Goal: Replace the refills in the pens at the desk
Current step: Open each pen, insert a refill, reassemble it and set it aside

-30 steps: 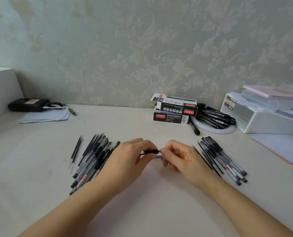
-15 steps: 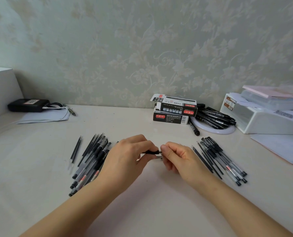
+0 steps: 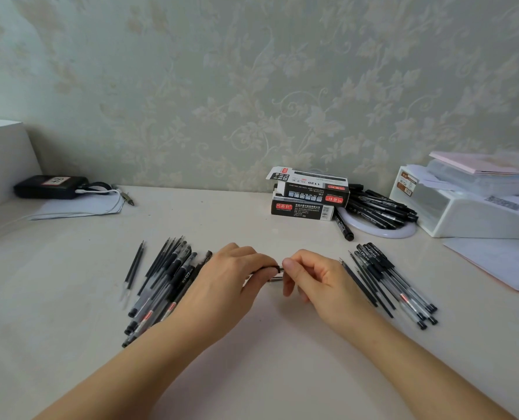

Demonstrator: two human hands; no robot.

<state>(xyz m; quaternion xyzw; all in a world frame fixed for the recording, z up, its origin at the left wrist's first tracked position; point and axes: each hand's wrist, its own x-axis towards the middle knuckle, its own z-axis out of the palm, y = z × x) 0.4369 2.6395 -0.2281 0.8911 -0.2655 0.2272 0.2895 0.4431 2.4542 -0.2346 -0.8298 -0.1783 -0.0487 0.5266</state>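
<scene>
A black pen point(image 3: 272, 269) lies across the middle of the desk between both hands. My left hand point(image 3: 231, 280) is closed around its barrel and hides most of it. My right hand point(image 3: 316, 278) pinches the pen's exposed right end with thumb and forefinger. A small silvery part point(image 3: 276, 279) shows just below that end, and I cannot tell what holds it. A pile of black pens and loose refills point(image 3: 164, 280) lies left of my left hand. Another pile of pens and refills point(image 3: 391, 283) lies right of my right hand.
Two stacked black pen boxes point(image 3: 308, 195) stand at the back, with a white dish point(image 3: 400, 233) of black markers beside them. A white storage box point(image 3: 470, 213) and papers point(image 3: 501, 262) fill the right side. A black device point(image 3: 50, 187) on paper lies far left.
The gap between my hands has narrowed; my right fingers now sit at the very end of the pen, and less of the black barrel shows than before.
</scene>
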